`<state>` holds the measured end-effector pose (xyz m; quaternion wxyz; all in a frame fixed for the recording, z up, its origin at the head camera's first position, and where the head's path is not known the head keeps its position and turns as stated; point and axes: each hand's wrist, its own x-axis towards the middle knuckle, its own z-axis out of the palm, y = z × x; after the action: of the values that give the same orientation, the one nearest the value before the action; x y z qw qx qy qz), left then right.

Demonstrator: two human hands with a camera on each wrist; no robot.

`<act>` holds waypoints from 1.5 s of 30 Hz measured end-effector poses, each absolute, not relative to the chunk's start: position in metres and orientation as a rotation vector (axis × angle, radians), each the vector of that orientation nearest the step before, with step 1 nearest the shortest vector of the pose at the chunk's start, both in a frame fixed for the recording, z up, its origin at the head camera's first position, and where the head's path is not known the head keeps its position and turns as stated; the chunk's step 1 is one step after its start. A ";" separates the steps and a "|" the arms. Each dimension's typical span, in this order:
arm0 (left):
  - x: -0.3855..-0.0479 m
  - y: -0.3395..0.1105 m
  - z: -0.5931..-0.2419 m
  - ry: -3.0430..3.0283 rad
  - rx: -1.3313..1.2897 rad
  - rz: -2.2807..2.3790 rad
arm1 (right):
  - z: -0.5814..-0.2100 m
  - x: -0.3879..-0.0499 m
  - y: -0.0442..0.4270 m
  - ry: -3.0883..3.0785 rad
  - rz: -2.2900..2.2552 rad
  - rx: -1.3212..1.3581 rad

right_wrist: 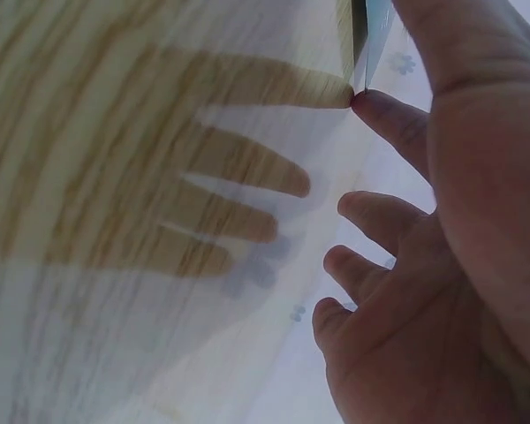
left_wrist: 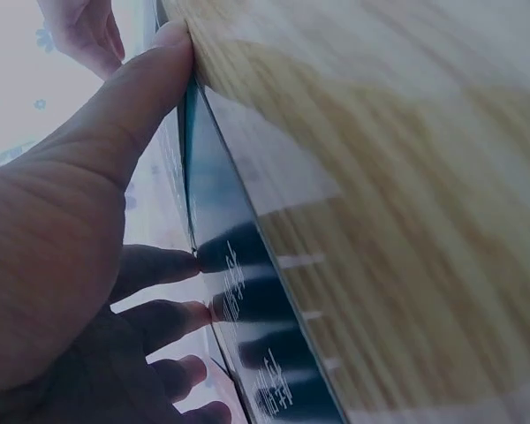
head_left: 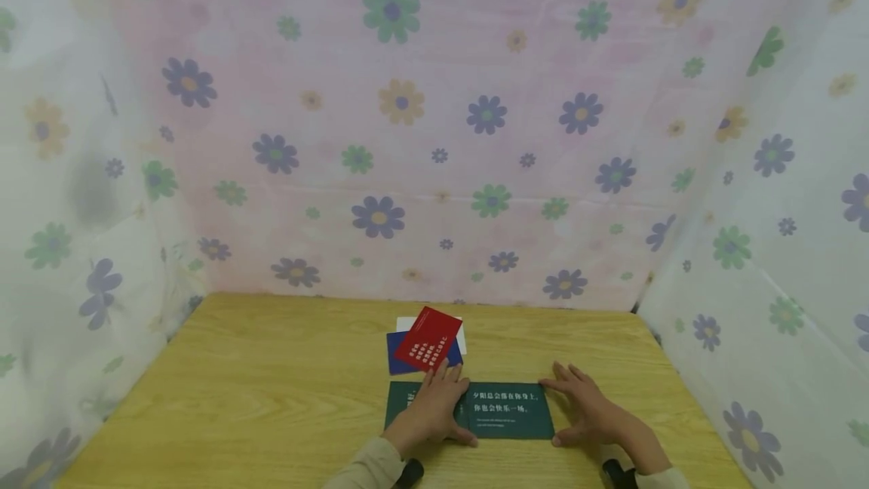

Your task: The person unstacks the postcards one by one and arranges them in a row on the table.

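L hand [head_left: 434, 412] open w/ fingers spread, reaching across the R part of L green card [head_left: 397, 400] by the seam; thumb at the near edge, fingertips at the far edge, no grip closed on anything. R hand [head_left: 589, 407] also open, thumb & index wide apart at the two R corners of R green card [head_left: 509, 412], index tip touching its corner in the R wrist view; other fingers fanned out, clear of the card, holding nothing. Green cards lie side by side w/ short edges meeting, nr the tabletop's [head_left: 237, 391] front; can't tell if they touch or overlap slightly, as L hand hides part of the join. R one shows 2 lines of big white Chinese text, smaller lines below; L one's text mostly covered. Just beyond L hand's fingertips: a small pile, red card [head_left: 429, 338] on top, tilted, w/ white text; blue card [head_left: 399, 359] under it, white card [head_left: 407, 322] poking out behind. Black band [head_left: 410, 473] at L wrist, another [head_left: 616, 475] at R, both w/ pale sleeves. Tabletop is yellowish woodgrain; flowered cloth [head_left: 441, 89] hangs behind & at both sides.
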<state>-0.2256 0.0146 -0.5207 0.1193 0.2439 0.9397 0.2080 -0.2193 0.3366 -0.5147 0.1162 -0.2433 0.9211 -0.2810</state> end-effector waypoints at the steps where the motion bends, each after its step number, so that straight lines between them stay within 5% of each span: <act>1: -0.225 0.014 -0.521 2.745 0.711 0.615 | -0.515 -0.220 0.336 2.694 -0.822 -0.706; 24: -0.217 -0.026 -0.511 2.807 0.645 0.679 | -0.504 -0.214 0.283 2.571 -0.936 -0.860; 45: -0.265 -0.064 -0.520 2.980 0.598 0.680 | -0.516 -0.303 0.172 2.664 -0.806 -0.882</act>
<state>-0.2655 -0.0643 -0.5201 0.0134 0.1920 0.9567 0.2182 -0.3030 0.1721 -0.5158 0.1106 -0.3002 0.9068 -0.2744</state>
